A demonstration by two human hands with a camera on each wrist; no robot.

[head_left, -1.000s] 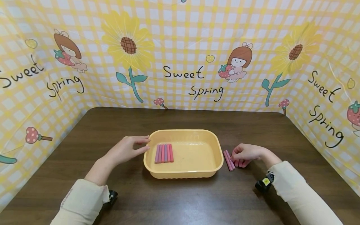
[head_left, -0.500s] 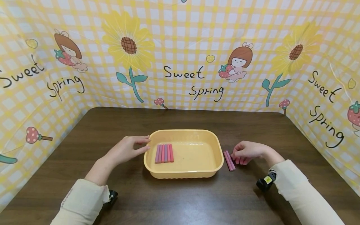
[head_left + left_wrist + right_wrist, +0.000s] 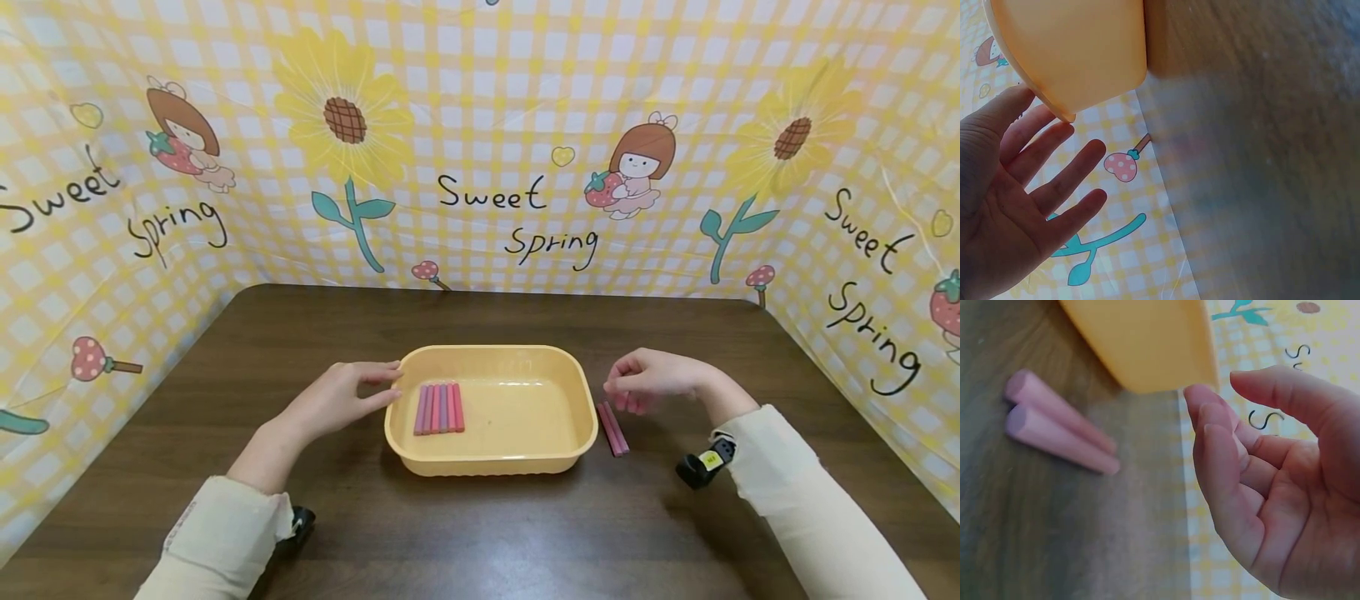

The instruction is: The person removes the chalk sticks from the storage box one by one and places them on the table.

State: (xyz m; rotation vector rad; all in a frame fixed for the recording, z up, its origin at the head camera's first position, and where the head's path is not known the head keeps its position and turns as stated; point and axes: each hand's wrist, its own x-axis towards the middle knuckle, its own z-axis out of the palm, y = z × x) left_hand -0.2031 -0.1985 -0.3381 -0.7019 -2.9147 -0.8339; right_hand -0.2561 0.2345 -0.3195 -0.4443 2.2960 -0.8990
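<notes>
A yellow plastic tray [image 3: 491, 457] stands mid-table, with a side-by-side row of several pink and purple sticks [image 3: 438, 408] at its left inside. My left hand [image 3: 348, 400] touches the tray's left rim, fingers mostly straight; the left wrist view has thumb and fingertips right at that rim [image 3: 1063, 116]. Just past the tray's right side, two pinkish sticks [image 3: 613, 429] lie together on the table. Over their far ends is my right hand [image 3: 648, 379], fingers loosely bent. In the right wrist view, that hand [image 3: 1260, 469] holds nothing, and the two sticks [image 3: 1066, 422] are apart from it.
The dark wooden table [image 3: 480, 542] is enclosed at the back and sides by a yellow checked cloth [image 3: 480, 100] with flower prints. Black wrist cameras sit at the left cuff [image 3: 302, 525] and the right cuff [image 3: 705, 465].
My right hand has let go of the two sticks, lifted and moved away toward the back of the table. The sticks stay beside the tray; my left hand has kept its place.
</notes>
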